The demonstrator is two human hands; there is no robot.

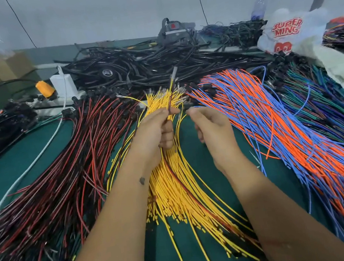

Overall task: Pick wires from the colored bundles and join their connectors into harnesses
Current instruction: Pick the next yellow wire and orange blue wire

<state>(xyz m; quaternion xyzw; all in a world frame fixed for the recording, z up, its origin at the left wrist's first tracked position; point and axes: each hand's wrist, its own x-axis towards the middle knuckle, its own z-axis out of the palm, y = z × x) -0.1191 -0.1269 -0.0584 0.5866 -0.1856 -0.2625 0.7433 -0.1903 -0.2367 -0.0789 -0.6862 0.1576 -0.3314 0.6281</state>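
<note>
We look down on a green bench [0, 176] spread with fanned wire bundles. We take the yellow bundle [174, 185] at centre as our landmark.

Left hand [155, 130]: raised over the upper part of the yellow bundle, fingers curled, pinching a yellow wire [171, 84] and a dark red wire [170, 101] between thumb and fingertips. Both wires rise from the grip toward the far side of the bench; the yellow one ends in a blurred metal terminal. A dark red wire also trails down from the hand across the yellow bundle.

Right hand [210, 125]: just right of the yellow bundle's upper part, near the left hand but apart from it. Fingers are loosely curled, thumb and forefinger drawn together at the tip; whether anything is held there, we cannot tell.

Left of the yellow bundle: red-and-black bundle [63, 179]. Right of it: orange-and-blue bundle [289, 136], then a darker green-and-purple bundle [321, 96] further right.

Beyond the yellow bundle: a heap of black cables [146, 61]. A white plastic bag [290, 32] with red print sits far right of that heap.
</note>
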